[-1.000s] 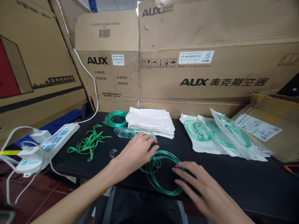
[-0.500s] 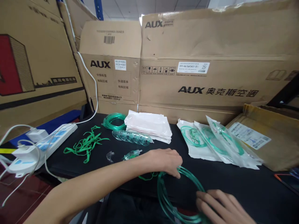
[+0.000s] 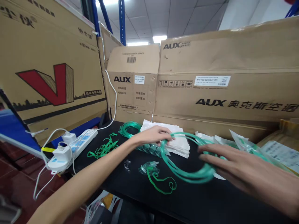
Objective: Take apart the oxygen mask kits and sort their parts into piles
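Note:
A coil of clear green tubing (image 3: 187, 179) is raised above the black table, tilted. My left hand (image 3: 155, 135) pinches its left side, in front of a stack of white pouches (image 3: 182, 146). At the coil's right side is my right hand (image 3: 238, 165), its fingers bent over the tubing; they are blurred and the thumb is hidden. Below the coil lies a clear green oxygen mask (image 3: 149, 168) with a green elastic strap (image 3: 161, 189). A row of nested masks (image 3: 153, 150) lies partly behind my left forearm.
Another green tubing coil (image 3: 129, 129) lies at the back. Loose green straps (image 3: 105, 147) and small clear wire-like strips (image 3: 126, 165) are on the left. Filled pouches (image 3: 243, 141) lie at right. A power strip (image 3: 77, 146) with cords borders the left edge. Cardboard boxes (image 3: 210, 118) wall the back.
Both hands have lifted the tubing coil up and away from the front table edge, towards the pouches. The view has tilted up and turned left, and the mask with strap is now uncovered.

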`<state>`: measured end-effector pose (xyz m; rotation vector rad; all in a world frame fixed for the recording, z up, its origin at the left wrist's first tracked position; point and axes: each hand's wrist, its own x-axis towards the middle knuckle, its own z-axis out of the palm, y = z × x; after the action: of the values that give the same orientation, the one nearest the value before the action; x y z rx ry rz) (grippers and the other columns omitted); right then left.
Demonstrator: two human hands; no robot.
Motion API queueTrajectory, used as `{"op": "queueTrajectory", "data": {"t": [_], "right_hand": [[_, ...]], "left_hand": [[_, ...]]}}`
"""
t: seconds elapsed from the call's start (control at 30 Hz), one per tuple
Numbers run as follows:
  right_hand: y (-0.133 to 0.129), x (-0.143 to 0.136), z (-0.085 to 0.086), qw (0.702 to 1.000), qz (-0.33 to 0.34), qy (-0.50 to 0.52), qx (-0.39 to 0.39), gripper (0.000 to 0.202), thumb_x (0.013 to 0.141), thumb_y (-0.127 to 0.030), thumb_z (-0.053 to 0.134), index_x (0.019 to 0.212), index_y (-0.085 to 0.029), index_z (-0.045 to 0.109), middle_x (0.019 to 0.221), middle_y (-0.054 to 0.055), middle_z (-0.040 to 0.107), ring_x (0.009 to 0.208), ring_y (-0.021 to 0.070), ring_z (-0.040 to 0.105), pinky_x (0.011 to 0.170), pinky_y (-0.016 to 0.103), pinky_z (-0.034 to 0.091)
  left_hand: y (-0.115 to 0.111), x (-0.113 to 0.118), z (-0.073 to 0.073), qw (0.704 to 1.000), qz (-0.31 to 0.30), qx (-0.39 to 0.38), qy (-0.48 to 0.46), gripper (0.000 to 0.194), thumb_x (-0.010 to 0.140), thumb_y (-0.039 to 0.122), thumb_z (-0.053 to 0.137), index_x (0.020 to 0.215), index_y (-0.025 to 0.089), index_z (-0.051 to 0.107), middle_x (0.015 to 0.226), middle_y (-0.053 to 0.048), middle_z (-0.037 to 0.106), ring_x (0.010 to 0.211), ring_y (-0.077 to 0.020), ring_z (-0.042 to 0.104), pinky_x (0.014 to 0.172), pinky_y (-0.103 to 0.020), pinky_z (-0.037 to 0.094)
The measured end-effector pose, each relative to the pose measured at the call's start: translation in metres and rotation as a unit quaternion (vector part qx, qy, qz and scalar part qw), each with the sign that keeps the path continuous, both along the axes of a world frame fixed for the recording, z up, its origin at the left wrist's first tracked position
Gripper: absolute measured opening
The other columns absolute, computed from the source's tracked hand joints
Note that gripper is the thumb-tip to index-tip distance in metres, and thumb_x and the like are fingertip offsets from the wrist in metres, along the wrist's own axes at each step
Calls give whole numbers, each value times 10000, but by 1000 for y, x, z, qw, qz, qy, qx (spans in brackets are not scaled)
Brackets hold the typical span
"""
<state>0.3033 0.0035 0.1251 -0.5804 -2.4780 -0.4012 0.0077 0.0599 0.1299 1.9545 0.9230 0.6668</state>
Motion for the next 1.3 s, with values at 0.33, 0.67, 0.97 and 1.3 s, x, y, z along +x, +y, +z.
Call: {"op": "queueTrajectory", "data": {"t": [0.33,0.67,0.97,1.3], "right_hand": [[97,-166,6,978,-8,-203,-56,98,1005,-144,585,1052,-152,671,1088,79,693,916,205,685,799,376,578],[169,-255,-9,977,-38,-167,-129,316,1001,-347,659,1271,-183,642,1289,97,661,1080,241,681,913,458,588],[105,-175,1,978,-18,-8,-206,280,1040,-171,525,1262,-173,694,1326,116,694,1247,266,628,1098,464,466],[-1,-110,-87,915,-78,124,-377,222,1011,-339,599,1104,-262,786,1173,54,759,1127,253,688,1011,393,514]], "left_hand": [[41,-140,-1,953,291,79,18,211,974,335,647,963,137,718,912,-32,696,745,-141,630,672,-274,529],[81,-191,-52,890,448,14,83,336,1000,362,657,1262,153,644,1260,-92,661,1059,-263,681,885,-440,600],[54,-169,-39,866,461,92,171,364,989,386,662,1278,165,648,1339,-125,634,1194,-294,629,1018,-492,517],[-82,-75,-60,938,85,201,268,404,943,309,676,1345,274,669,1315,-42,693,1257,-261,619,1113,-387,442]]}}
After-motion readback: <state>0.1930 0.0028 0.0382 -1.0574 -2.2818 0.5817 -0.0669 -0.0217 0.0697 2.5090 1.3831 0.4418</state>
